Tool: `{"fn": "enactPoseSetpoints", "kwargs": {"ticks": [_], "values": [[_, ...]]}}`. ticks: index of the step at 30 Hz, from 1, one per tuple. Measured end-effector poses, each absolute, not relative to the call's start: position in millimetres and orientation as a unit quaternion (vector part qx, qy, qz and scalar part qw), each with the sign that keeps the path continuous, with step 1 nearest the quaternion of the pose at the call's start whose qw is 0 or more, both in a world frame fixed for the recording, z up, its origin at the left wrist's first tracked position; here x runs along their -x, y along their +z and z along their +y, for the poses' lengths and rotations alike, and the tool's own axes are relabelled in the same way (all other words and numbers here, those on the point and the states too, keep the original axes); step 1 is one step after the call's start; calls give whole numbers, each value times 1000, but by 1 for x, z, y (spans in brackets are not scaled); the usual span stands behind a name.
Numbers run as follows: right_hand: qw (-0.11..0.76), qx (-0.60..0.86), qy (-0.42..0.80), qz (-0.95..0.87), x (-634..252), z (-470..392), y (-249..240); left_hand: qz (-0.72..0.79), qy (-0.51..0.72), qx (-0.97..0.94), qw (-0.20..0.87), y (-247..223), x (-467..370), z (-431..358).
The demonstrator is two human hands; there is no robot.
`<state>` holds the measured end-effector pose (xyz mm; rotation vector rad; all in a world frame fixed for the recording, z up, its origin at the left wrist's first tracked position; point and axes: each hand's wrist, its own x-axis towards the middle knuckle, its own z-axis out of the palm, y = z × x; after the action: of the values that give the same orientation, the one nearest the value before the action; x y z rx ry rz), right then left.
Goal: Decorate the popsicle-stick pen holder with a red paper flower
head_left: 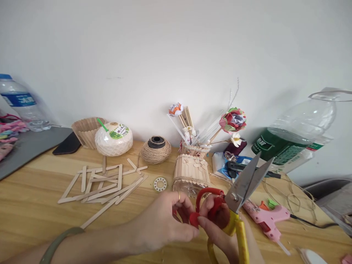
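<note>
My left hand (165, 220), a ring on one finger, is closed in a pinch on a small red piece (194, 219). What the piece is made of I cannot tell. My right hand (224, 236) meets it there, its thumb and fingertip at the piece's right edge. Hooked on the right hand is a pair of scissors (238, 196) with one red and one yellow handle. Its blades point up and right, slightly apart. Just behind the hands stands a holder covered in wooden sticks (191, 170), partly hidden at its base.
Loose craft sticks (95, 190) lie on the left. Farther back are a twine ball (156, 150), a white coconut (114, 141) and a stick cup (84, 134). A tape roll (160, 184) lies near the holder. To the right are a pink glue gun (271, 220) and a large bottle (291, 135).
</note>
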<state>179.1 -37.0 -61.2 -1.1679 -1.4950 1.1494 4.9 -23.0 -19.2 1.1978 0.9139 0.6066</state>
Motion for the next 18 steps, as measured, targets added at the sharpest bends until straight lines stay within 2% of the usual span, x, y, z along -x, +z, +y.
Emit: {"fn": "enactPoseSetpoints", "kwargs": {"ticks": [5,11,18], "values": [[488,461,487,-560,-180,-36,-62,426,326,-518,667,-23,-9,-25],[528,449,501,-519,-174,-37,-60,410,354,-445,713,-29,-14,-28],[483,445,553,-513,-175,-41,-53,429,380,-412,708,-24,-11,-25]]}}
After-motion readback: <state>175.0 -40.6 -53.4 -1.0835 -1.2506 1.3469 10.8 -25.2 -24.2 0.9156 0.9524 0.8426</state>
